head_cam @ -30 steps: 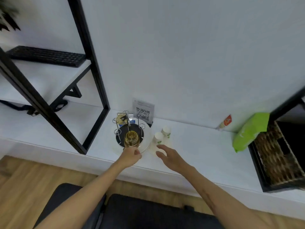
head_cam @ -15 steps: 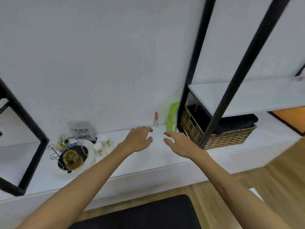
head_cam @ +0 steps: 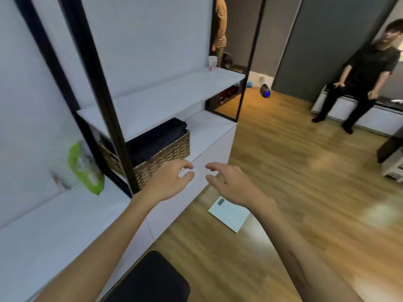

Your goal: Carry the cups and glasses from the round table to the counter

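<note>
Both hands, the left hand and right hand, hover empty with fingers loosely spread beyond the bench edge, so another trip probably remains.

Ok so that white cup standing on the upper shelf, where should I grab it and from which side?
Grip the white cup around its side wall, about mid-height, coming from the shelf's open front. It stands upright near the far end with the wall behind it. Both the left hand and the right hand are empty.
</note>
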